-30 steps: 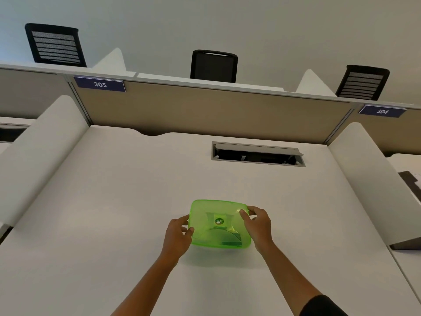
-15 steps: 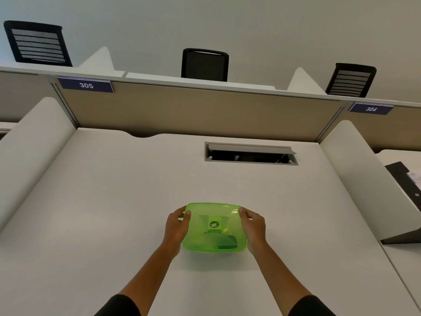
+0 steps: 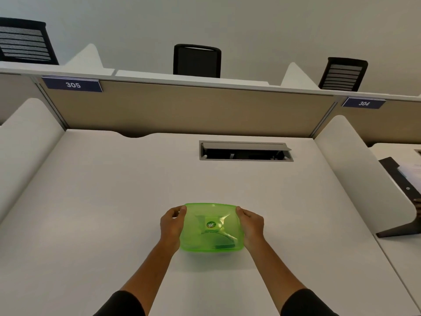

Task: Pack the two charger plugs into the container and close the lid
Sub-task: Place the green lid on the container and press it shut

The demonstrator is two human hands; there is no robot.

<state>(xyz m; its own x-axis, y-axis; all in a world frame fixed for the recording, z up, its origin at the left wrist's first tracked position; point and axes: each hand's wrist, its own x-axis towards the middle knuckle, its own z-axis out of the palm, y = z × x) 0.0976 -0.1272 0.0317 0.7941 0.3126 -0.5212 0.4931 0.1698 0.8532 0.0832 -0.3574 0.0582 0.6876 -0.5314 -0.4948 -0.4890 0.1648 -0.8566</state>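
Note:
A translucent green container (image 3: 211, 226) rests on the white desk (image 3: 114, 213), its lid on top with a round sticker at the centre. Pale shapes show dimly through the green plastic; I cannot tell what they are. My left hand (image 3: 172, 226) grips the container's left side, thumb on the lid's far left corner. My right hand (image 3: 250, 225) grips the right side in the same way, thumb on the far right corner.
An open cable hatch (image 3: 246, 151) is set into the desk behind the container. White side dividers (image 3: 355, 169) flank the desk and a beige partition (image 3: 193, 108) closes the back. A dark folder (image 3: 401, 176) lies on the neighbouring desk at right.
Both hands have shifted from the lid's near corners to the container's sides, and the container now sits squarer between them. The view has drifted slightly.

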